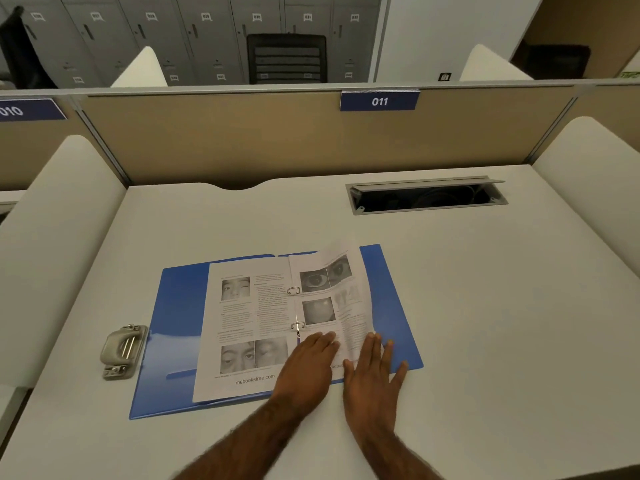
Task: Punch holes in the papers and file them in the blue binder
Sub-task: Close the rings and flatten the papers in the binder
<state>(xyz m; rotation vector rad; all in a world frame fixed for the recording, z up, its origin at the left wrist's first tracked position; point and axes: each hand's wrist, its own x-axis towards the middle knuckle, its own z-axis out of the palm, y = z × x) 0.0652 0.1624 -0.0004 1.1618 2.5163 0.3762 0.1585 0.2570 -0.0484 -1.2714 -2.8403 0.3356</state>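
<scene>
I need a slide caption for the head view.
Left hand and right hand touch pages in the open blue binder; hole punch lies beside it.

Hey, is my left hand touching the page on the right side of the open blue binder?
Touching. The head view shows the left hand with its straight fingers lying flat on the lower part of the right page, with no gap between them.

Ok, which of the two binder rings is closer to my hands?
The lower ring, just beyond the fingertips of the left hand. The upper ring sits farther up the middle of the binder.
</scene>
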